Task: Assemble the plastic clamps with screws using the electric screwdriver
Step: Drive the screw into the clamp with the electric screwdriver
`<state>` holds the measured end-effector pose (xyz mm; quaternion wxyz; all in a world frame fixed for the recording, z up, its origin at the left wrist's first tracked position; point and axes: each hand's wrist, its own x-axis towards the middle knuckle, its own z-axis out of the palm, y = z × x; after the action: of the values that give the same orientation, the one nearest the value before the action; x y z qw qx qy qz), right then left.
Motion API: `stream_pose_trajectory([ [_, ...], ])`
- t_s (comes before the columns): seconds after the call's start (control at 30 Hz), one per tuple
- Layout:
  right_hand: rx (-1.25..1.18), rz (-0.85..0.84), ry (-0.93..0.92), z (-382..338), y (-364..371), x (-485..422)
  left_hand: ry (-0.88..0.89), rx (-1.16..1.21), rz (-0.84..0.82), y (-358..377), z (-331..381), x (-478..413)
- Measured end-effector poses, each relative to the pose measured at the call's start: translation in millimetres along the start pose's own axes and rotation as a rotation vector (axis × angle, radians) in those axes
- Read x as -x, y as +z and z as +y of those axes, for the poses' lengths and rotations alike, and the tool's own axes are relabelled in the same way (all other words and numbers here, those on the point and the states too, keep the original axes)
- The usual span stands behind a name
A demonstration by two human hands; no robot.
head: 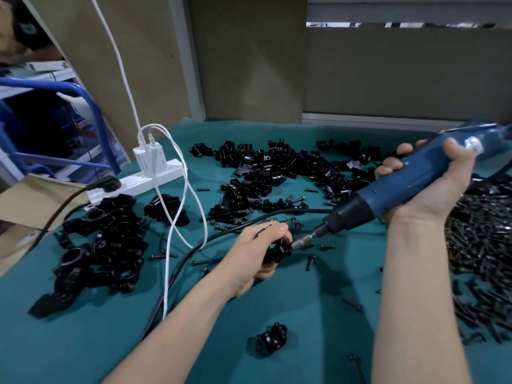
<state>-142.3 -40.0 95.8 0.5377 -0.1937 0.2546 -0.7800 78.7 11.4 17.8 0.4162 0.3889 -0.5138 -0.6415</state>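
Note:
My left hand (259, 246) grips a small black plastic clamp (278, 252) just above the green table cover. My right hand (426, 184) is wrapped round the blue electric screwdriver (410, 180), which slants down to the left. Its metal bit (304, 239) touches the clamp's right side. A heap of loose black clamp halves (277, 173) lies behind the hands. To the left sits a pile of larger black clamps (102, 245). A mass of dark screws (482, 253) covers the right side. One more clamp (271, 339) lies near the front, between my forearms.
A white power strip (138, 181) with chargers and white cables (177, 217) sits at the left rear. A black cord (194, 250) crosses the green cover (304, 314). Stray screws (310, 261) are scattered around the hands. Beige partition panels close the back.

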Motion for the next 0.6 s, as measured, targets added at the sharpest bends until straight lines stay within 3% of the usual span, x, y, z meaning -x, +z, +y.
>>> stream_pose_trajectory([
  [0.1, -0.061, -0.047, -0.095, 8.9, 2.0, 8.9, -0.01, -0.02, 0.006, 0.7, 0.0, -0.3],
  [0.6, -0.072, -0.16, -0.148, 15.6, 5.5, 8.7, -0.062, 0.043, 0.023, -1.8, -6.3, -2.8],
])
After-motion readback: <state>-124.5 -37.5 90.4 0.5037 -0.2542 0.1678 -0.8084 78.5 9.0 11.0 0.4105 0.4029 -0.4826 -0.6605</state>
